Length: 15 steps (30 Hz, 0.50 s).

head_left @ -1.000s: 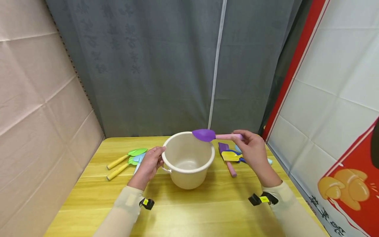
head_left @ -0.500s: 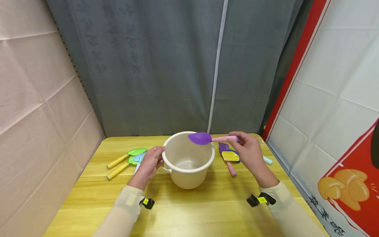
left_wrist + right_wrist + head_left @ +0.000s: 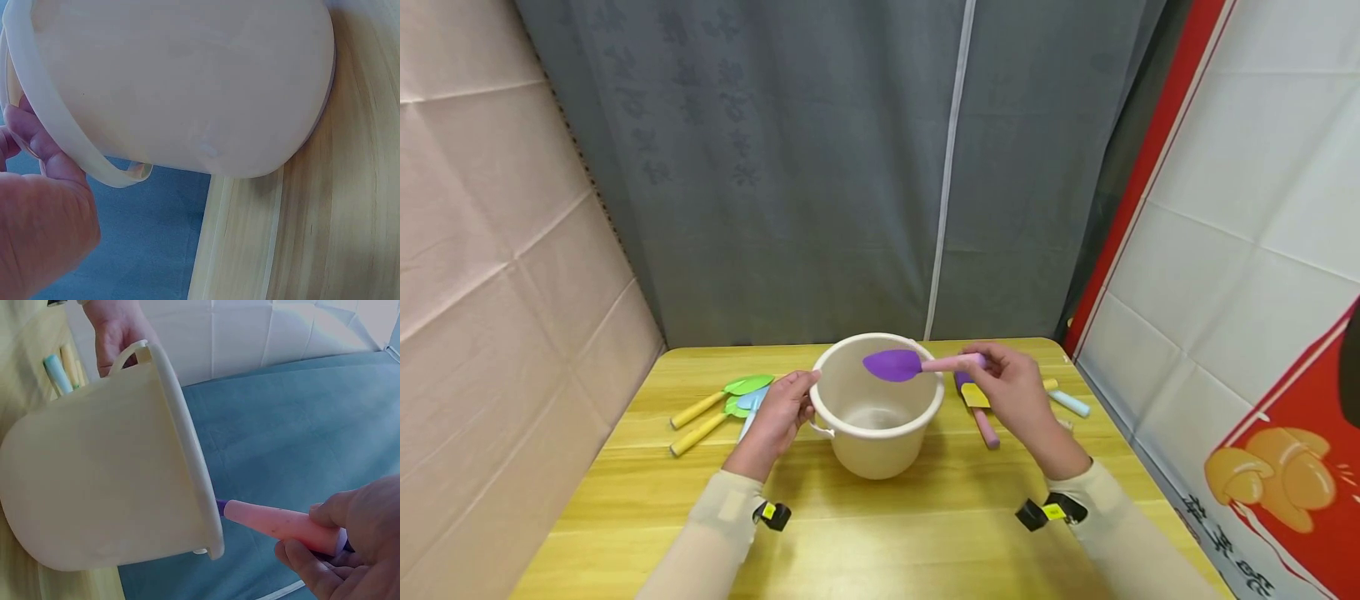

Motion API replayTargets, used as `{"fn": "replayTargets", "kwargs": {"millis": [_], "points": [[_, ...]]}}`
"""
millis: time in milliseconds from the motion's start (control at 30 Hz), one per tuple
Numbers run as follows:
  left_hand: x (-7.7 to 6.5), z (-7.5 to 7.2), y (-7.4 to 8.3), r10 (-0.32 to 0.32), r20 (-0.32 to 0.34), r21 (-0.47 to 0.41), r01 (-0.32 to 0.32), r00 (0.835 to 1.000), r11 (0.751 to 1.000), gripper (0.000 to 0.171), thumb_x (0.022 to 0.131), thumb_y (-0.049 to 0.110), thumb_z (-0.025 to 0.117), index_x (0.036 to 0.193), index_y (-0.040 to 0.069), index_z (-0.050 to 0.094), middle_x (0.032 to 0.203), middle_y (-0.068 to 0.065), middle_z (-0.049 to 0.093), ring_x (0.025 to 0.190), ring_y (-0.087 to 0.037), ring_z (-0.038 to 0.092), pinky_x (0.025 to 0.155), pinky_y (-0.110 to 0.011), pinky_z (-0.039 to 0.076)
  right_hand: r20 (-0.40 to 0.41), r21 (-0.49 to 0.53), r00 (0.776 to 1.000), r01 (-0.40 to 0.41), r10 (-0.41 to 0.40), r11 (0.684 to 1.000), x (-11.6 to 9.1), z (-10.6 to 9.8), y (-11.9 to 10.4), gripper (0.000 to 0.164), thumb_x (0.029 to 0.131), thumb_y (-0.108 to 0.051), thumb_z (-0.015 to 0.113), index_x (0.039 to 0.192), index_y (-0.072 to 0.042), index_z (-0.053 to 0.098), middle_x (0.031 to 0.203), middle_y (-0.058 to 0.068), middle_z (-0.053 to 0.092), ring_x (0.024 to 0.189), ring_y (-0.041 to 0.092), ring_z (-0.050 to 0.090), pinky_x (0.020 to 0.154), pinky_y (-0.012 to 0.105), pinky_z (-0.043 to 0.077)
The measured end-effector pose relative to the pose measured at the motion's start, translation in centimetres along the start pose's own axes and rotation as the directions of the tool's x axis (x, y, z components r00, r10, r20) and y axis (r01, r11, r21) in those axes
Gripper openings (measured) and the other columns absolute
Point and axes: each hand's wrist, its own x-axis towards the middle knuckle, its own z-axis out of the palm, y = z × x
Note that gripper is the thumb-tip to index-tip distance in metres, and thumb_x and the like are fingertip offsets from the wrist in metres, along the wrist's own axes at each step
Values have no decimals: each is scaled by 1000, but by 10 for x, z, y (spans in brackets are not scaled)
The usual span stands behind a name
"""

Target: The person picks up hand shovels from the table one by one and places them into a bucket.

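A cream plastic bucket (image 3: 876, 457) stands upright on the wooden table. My left hand (image 3: 778, 410) grips its rim at the left, thumb over the edge; in the left wrist view, curled fingers (image 3: 53, 153) reach under the rim beside the looped handle (image 3: 125, 178). My right hand (image 3: 1017, 396) pinches the pink handle of a purple toy shovel (image 3: 892, 365). The shovel lies nearly level, its blade over the bucket's opening and pointing left. In the right wrist view the thumb and fingers hold the pink handle (image 3: 269, 520), while most of the blade is hidden behind the bucket's rim.
Left of the bucket lie green shovels (image 3: 748, 385) with yellow handles and a light blue tool (image 3: 751, 402). To the right are a purple shovel with a pink handle (image 3: 985, 429), a yellow blade (image 3: 976, 397) and a light blue handle (image 3: 1070, 403). A grey curtain (image 3: 805, 183) hangs behind.
My right hand has moved left and slightly toward me, bringing the purple shovel's blade from the bucket's far right rim to over its opening. My left hand and the bucket have stayed put.
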Motion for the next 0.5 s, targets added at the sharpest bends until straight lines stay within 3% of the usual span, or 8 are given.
{"fn": "replayTargets", "kwargs": {"millis": [200, 500], "points": [[0, 0, 0, 13, 3, 3, -13, 1000, 1000, 22, 112, 24, 66, 106, 2, 68, 77, 3, 63, 64, -6, 54, 59, -16, 48, 16, 2, 1000, 0, 0, 1000, -2, 7, -1, 29, 104, -27, 82, 125, -7, 80, 99, 9, 74, 79, 25, 58, 61, 24, 48], [1, 0, -2, 15, 20, -32, -14, 1000, 999, 23, 112, 22, 66, 103, 1, 67, 75, 2, 62, 62, -5, 54, 57, -15, 47, 38, -25, 999, 16, -15, 1000, -2, 15, -2, 26, 105, -21, 79, 127, -6, 80, 108, 8, 80, 89, 25, 66, 76, 21, 59]]}}
